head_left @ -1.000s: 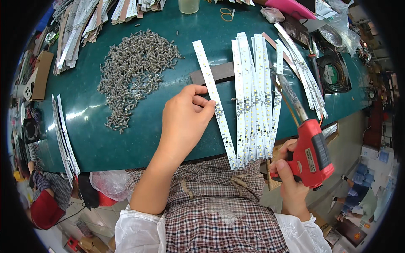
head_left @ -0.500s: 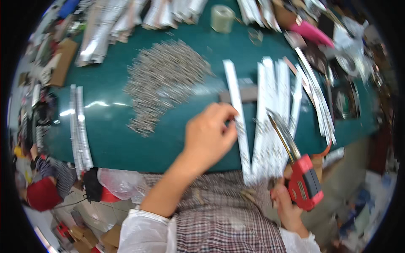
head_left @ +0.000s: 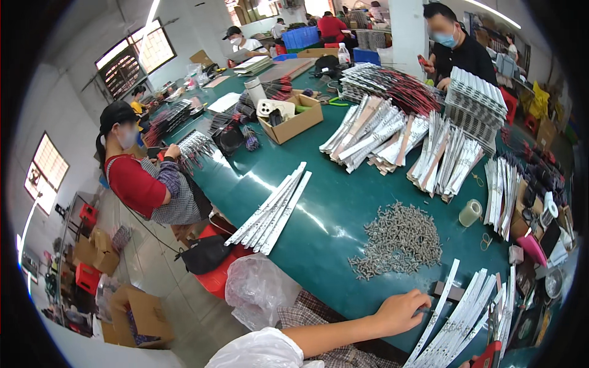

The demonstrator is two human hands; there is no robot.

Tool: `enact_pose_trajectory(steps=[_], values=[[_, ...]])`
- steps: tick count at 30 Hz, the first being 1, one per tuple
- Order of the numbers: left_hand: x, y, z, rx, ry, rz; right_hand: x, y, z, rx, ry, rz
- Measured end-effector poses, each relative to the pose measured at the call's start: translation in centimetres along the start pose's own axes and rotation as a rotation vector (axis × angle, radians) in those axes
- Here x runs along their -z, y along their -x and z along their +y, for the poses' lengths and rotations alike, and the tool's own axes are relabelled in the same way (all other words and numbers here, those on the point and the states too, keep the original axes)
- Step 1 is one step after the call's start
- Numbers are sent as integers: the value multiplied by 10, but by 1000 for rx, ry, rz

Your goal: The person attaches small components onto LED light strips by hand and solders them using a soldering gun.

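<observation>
My left hand [head_left: 399,313] is beside the leftmost white strip [head_left: 437,310], its fingers curled in toward the thumb. Whatever they pinch, if anything, is too small to make out. To the right, several more white strips [head_left: 469,313] with small parts along them lie side by side, crossing a dark block [head_left: 453,291]. At the bottom edge, mostly cut off, my right hand [head_left: 470,364] grips a red soldering gun [head_left: 489,354], its long tip lying over the strips. Beyond my left hand spreads a heap of small grey metal parts [head_left: 402,239].
More white strips [head_left: 273,211] lie left on the green table [head_left: 331,245]; bundles [head_left: 374,132] stand farther back. A tape roll [head_left: 470,213] sits right of the heap. An open cardboard box [head_left: 293,119] holds odds and ends. Co-workers [head_left: 138,184] sit and stand around the table.
The view has swung up and to the left, bringing the room and co-workers in. My right hand and the soldering gun now lie mostly past the lower edge. My left hand stays by the leftmost strip.
</observation>
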State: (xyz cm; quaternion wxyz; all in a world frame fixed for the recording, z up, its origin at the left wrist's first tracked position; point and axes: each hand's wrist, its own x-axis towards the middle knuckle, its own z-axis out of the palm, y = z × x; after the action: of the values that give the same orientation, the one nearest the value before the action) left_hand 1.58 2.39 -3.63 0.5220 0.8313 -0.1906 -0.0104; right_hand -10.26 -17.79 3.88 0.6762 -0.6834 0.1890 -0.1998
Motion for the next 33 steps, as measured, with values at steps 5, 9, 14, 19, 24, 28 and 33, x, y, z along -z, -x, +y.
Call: enact_pose_trajectory(steps=[5, 9, 14, 19, 24, 28, 33], values=[[-1, 7, -4, -58, 7, 38, -13, -6, -4, 20, -58, -26], [-4, 8, -10, -98, -3, 94, -19, -8, -5, 22, -94, -42], [-3, 10, -11, -126, 13, 115, -23, -5, -6, 22, -135, -46], [0, 11, -10, -118, 24, 96, -21, -1, -8, 9, -174, -50], [-4, 12, -11, -106, 18, 95, -11, 4, -5, -15, -210, -44], [-8, 13, -15, -80, 34, 87, 3, 11, 2, -53, -230, -31], [-3, 9, 1, -42, 27, 28, 47, 29, 9, -100, -253, -60]])
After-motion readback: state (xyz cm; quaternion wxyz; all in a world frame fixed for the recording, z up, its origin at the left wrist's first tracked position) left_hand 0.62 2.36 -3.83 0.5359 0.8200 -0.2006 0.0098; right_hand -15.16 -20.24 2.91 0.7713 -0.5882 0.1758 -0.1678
